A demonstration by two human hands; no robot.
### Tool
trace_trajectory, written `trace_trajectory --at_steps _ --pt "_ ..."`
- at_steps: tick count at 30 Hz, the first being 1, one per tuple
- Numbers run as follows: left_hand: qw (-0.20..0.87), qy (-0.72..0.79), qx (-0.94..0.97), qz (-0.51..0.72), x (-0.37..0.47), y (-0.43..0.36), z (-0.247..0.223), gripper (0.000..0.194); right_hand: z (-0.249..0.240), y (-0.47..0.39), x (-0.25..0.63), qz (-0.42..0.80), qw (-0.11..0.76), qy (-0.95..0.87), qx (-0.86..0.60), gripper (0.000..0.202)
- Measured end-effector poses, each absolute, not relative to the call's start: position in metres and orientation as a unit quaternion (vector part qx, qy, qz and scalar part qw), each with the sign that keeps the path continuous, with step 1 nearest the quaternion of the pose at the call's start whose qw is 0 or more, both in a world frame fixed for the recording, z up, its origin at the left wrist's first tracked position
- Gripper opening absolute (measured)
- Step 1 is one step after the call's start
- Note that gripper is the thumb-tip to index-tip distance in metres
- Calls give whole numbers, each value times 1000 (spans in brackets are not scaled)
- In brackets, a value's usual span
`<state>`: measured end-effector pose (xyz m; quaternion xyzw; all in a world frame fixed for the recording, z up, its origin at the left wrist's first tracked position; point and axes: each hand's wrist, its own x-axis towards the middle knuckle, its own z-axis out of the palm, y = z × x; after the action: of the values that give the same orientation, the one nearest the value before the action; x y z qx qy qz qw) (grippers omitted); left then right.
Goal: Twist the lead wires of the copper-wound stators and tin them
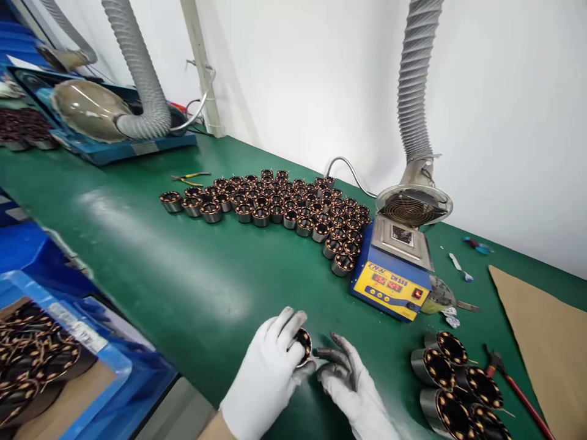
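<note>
My left hand [270,370], in a white glove, grips a copper-wound motor stator [302,346] above the green bench. The stator is tilted, and the fingers cover much of its side. Just right of it is my right hand [348,385], gloved, with blackened fingertips. Its fingers are bent but apart, near the short wire ends on the stator's right side, and nothing shows held between them. Beyond the hands stands a blue and yellow solder pot [389,275] with a red digital display. Many upright stators [275,205] are grouped to its left.
Several stators [440,368] and red-handled cutters [518,391] lie at the right, beside brown cardboard [545,330]. A fume duct [415,91] hangs over the pot. A blue bin [114,366] of stators sits lower left. Yellow-handled pliers [190,178] lie farther back.
</note>
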<state>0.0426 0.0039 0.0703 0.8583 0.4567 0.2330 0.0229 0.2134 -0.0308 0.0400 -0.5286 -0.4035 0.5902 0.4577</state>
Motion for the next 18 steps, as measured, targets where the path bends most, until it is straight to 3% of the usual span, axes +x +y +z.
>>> trace_trajectory --at_steps 4,8,11,14,18 --pt "141 464 848 216 43 -1 64 44 40 -25 198 600 450 -375 -545 32" --pt "241 456 830 213 43 -3 68 22 50 -18 197 526 444 -430 -584 4" --pt "450 466 714 265 50 -5 70 14 68 -16 202 401 459 -555 -566 11" --pt "661 420 548 293 58 -10 69 33 93 -14 215 296 472 -674 -485 11" --pt "820 336 370 278 56 -15 74 52 112 -9 244 272 626 -512 -522 7"
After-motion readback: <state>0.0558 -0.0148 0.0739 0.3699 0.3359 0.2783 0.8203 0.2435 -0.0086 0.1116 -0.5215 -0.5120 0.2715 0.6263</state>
